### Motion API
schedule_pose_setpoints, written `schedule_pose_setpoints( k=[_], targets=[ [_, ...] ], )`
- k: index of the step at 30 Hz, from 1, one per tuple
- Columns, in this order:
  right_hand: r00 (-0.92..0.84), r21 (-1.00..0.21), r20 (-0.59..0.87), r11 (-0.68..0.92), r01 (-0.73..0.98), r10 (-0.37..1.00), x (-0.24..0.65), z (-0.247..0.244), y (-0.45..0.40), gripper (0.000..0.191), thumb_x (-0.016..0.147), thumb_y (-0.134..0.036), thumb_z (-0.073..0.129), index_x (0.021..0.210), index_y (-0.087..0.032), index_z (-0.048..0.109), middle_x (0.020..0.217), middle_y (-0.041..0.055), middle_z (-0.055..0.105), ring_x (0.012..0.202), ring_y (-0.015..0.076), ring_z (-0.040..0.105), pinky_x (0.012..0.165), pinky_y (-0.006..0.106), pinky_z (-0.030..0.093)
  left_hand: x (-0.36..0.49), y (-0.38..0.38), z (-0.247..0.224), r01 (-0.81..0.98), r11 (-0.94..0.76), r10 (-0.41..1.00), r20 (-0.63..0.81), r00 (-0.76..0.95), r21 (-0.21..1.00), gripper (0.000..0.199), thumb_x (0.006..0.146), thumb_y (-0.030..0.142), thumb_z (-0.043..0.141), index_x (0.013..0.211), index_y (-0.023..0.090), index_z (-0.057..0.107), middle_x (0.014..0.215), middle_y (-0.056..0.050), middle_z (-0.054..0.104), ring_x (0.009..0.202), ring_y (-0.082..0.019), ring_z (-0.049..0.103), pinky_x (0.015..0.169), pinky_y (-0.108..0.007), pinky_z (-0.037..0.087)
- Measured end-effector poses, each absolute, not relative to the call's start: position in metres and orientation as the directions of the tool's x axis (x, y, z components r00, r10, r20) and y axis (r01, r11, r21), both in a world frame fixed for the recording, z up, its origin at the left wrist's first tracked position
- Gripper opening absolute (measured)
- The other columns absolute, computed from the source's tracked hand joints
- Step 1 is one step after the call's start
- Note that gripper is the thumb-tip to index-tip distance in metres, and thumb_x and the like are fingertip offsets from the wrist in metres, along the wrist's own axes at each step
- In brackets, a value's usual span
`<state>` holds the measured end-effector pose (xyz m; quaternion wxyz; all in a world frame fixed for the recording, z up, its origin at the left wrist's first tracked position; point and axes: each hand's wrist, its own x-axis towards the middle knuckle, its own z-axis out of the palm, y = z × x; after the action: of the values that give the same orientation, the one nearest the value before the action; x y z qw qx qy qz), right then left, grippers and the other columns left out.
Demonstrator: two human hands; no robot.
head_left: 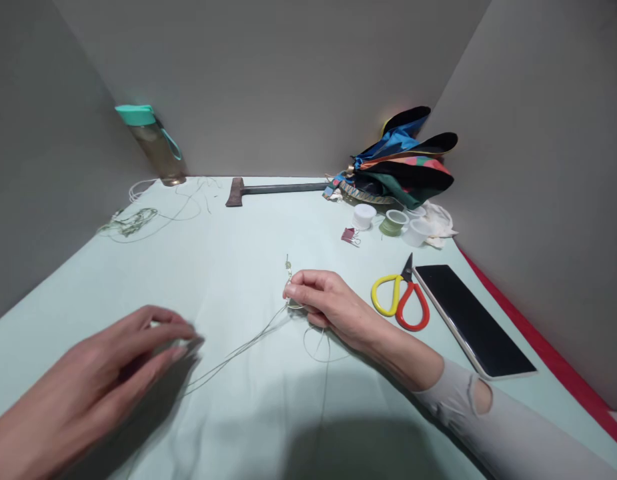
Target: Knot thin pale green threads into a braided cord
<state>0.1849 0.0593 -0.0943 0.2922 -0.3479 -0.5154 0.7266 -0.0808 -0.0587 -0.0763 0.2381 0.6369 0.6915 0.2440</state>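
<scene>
Left hand: low at the left, fingers curled together and slightly blurred; the grip cannot be told, and whether anything is held is hidden. It hovers just beside the cord.

Right hand: closed in a pinch, thumb and fingers gripping the cord at the beads, resting near the middle of the desk.

Sleeve: pale gray, on the right forearm, with a torn hole.

Cord: thin, gray-green, running from the right hand down toward the left hand, with a loop lying under the right wrist.

Beads: small and pale, standing up on the cord just past the right fingertips; too small to tell more.

Desk: covered in pale green cloth, with a red edge along the right.

Right side: scissors with yellow and red handles lie near the right hand, just beside a black phone.

Far right: a white cup, green spool, clear cup, pink clip, white rag and folded umbrella.

Far left: a tilted bottle leans on the wall, near a tangled hank of cord. An axe lies along the back.
</scene>
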Motion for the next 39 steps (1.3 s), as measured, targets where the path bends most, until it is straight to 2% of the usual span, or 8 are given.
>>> schedule_pose_setpoints(
  k=[3, 5, 8, 13, 15, 19, 34, 39],
  targets=[
    [-0.577, -0.952, -0.205, -0.299, -0.071, 0.791, 0.184, -0.098, 0.061, 0.030, 0.079, -0.039, 0.080, 0.075, -0.017, 0.061, 0.065, -0.0079, 0.043, 0.047, 0.0033, 0.028, 0.044, 0.023, 0.017, -0.064, -0.027, -0.067, 0.694, 0.117, 0.993, -0.093, -0.071, 0.711, 0.029, 0.090, 0.054, 0.061, 0.098, 0.032, 0.078, 0.103, -0.002, 0.076, 0.092, -0.027, 0.064, 0.074, -0.034, 0.045],
    [-0.577, -0.951, -0.205, -0.301, -0.074, 0.790, 0.184, -0.097, 0.062, 0.030, 0.080, -0.040, 0.080, 0.075, -0.017, 0.060, 0.064, -0.0084, 0.043, 0.047, 0.0038, 0.028, 0.044, 0.023, 0.017, -0.047, -0.007, -0.066, 0.642, 0.139, 0.986, -0.164, -0.021, 0.754, 0.035, 0.090, 0.058, 0.060, 0.104, 0.029, 0.077, 0.078, 0.000, 0.070, 0.065, -0.020, 0.052, 0.057, -0.031, 0.037],
    [-0.587, -0.948, -0.207, -0.308, -0.076, 0.782, 0.185, -0.096, 0.062, 0.030, 0.083, -0.041, 0.078, 0.076, -0.018, 0.060, 0.061, -0.0091, 0.042, 0.047, 0.0048, 0.028, 0.044, 0.023, 0.017, -0.026, 0.014, -0.069, 0.518, 0.180, 0.949, -0.286, 0.134, 0.836, 0.038, 0.090, 0.057, 0.061, 0.104, 0.025, 0.076, 0.060, 0.006, 0.052, 0.053, -0.015, 0.039, 0.050, -0.027, 0.029],
    [-0.609, -0.938, -0.225, -0.338, -0.076, 0.761, 0.188, -0.093, 0.063, 0.029, 0.088, -0.039, 0.074, 0.077, -0.018, 0.058, 0.062, -0.0091, 0.041, 0.048, 0.0050, 0.026, 0.046, 0.023, 0.017, -0.016, 0.028, -0.074, 0.375, 0.275, 0.880, -0.389, 0.273, 0.885, 0.030, 0.090, 0.051, 0.066, 0.094, 0.022, 0.075, 0.057, 0.008, 0.040, 0.052, -0.012, 0.031, 0.049, -0.025, 0.023],
    [-0.613, -0.935, -0.232, -0.347, -0.074, 0.755, 0.189, -0.092, 0.064, 0.028, 0.089, -0.037, 0.074, 0.078, -0.018, 0.059, 0.063, -0.0092, 0.040, 0.049, 0.0048, 0.027, 0.046, 0.023, 0.017, -0.016, 0.029, -0.076, 0.350, 0.297, 0.875, -0.400, 0.274, 0.888, 0.025, 0.088, 0.047, 0.070, 0.087, 0.022, 0.075, 0.058, 0.008, 0.044, 0.052, -0.011, 0.029, 0.050, -0.026, 0.022],
    [-0.625, -0.928, -0.246, -0.366, -0.068, 0.741, 0.190, -0.092, 0.066, 0.025, 0.089, -0.036, 0.075, 0.080, -0.018, 0.059, 0.063, -0.0094, 0.039, 0.048, 0.0045, 0.026, 0.046, 0.022, 0.018, -0.018, 0.029, -0.079, 0.331, 0.292, 0.891, -0.381, 0.246, 0.897, 0.021, 0.087, 0.044, 0.073, 0.083, 0.023, 0.076, 0.074, 0.002, 0.060, 0.064, -0.013, 0.043, 0.058, -0.026, 0.031],
    [-0.625, -0.909, -0.292, -0.414, -0.055, 0.724, 0.191, -0.091, 0.063, 0.028, 0.086, -0.033, 0.078, 0.076, -0.019, 0.057, 0.055, -0.0111, 0.038, 0.043, 0.0028, 0.026, 0.040, 0.019, 0.017, -0.020, 0.022, -0.083, 0.342, 0.299, 0.887, -0.392, 0.244, 0.891, 0.031, 0.091, 0.052, 0.069, 0.080, 0.024, 0.071, 0.069, 0.004, 0.049, 0.064, -0.015, 0.034, 0.056, -0.030, 0.025],
    [-0.636, -0.902, -0.303, -0.430, -0.050, 0.710, 0.191, -0.093, 0.067, 0.028, 0.085, -0.032, 0.079, 0.074, -0.020, 0.057, 0.052, -0.0118, 0.039, 0.039, 0.0024, 0.025, 0.037, 0.019, 0.015, -0.020, 0.023, -0.082, 0.319, 0.288, 0.901, -0.368, 0.229, 0.903, 0.027, 0.091, 0.049, 0.071, 0.080, 0.025, 0.071, 0.081, 0.002, 0.057, 0.076, -0.018, 0.042, 0.061, -0.031, 0.029]
  ],
)
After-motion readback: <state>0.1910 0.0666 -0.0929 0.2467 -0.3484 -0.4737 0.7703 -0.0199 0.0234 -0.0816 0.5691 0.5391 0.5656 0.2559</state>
